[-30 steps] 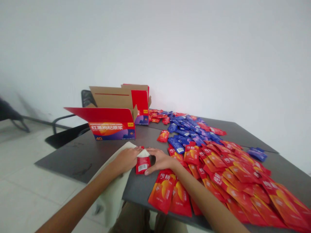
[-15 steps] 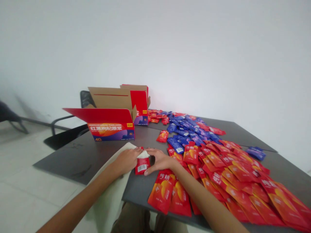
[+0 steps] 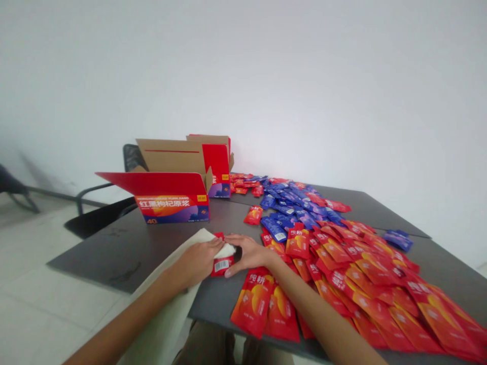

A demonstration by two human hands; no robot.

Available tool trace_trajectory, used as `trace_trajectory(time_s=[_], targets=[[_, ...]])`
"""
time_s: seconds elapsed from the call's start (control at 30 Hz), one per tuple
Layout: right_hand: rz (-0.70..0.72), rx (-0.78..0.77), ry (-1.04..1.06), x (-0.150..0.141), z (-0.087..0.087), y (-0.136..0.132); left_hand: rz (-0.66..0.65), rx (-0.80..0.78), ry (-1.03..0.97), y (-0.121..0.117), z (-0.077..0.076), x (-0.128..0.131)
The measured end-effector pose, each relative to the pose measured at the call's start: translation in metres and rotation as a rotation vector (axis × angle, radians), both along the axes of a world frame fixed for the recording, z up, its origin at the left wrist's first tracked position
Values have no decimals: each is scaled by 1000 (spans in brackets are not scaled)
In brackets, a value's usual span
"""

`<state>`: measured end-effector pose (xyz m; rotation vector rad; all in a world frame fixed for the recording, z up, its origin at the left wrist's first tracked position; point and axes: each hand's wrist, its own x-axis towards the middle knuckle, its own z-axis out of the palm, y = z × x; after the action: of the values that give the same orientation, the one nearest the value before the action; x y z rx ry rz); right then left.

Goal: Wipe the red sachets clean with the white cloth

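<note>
On the dark table lies a small red pouch [image 3: 221,265] with a white barcode label, partly covered by a pale cloth [image 3: 201,236]. My left hand [image 3: 200,259] is closed on the cloth and presses it over the middle of the pouch. The long end of the cloth hangs off the table's near edge under my left forearm. My right hand [image 3: 249,253] curves around the pouch's right side, fingers at its top and thumb by its lower corner. Two red-orange pouches [image 3: 253,304] lie flat just below my right wrist.
A large heap of red pouches [image 3: 365,268] covers the right side, with blue pouches [image 3: 292,200] behind it. One red pouch [image 3: 253,215] lies apart. An open carton [image 3: 173,208] stands at the back left, another carton [image 3: 218,170] behind it. A black chair [image 3: 101,213] is beyond the table.
My left hand and the cloth have slid a little nearer and to the right across the pouch, showing more of its top edge. The right hand stays around the pouch. The view has shifted slightly.
</note>
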<state>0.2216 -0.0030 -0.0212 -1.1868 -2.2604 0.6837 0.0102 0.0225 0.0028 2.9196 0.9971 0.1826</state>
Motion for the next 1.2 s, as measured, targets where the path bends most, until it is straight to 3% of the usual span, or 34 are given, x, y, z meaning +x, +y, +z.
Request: trace_trajectory(time_s=[0.1, 0.17, 0.4, 0.6, 0.67, 0.8, 0.87, 1.07, 1.13, 1.2], targets=[[-27, -14, -25, 1, -6, 3, -185, -24, -59, -24, -4, -3], [-43, -20, -31, 1, -4, 2, -238, -38, -92, -29, -4, -5], [37, 22, 11, -1, 5, -2, 30, 6, -15, 9, -2, -1], [-50, -33, -22, 1, -4, 2, -240, -43, -105, -26, -7, -3], [-55, -44, -25, 0, -1, 1, -215, -55, -100, -22, -5, -3], [6, -4, 7, -2, 7, -3, -12, -3, -27, 9, -1, 0], [31, 19, 17, -2, 7, -3, 29, 20, -13, 12, -2, 1], [-53, -35, -31, 0, -2, 1, -218, -35, -113, -26, -8, -3], [-58, -46, -34, 0, -1, 0, -210, -53, -110, -22, -6, -4], [-33, -29, -16, -1, 2, -1, -114, -42, -86, -7, -4, -4]])
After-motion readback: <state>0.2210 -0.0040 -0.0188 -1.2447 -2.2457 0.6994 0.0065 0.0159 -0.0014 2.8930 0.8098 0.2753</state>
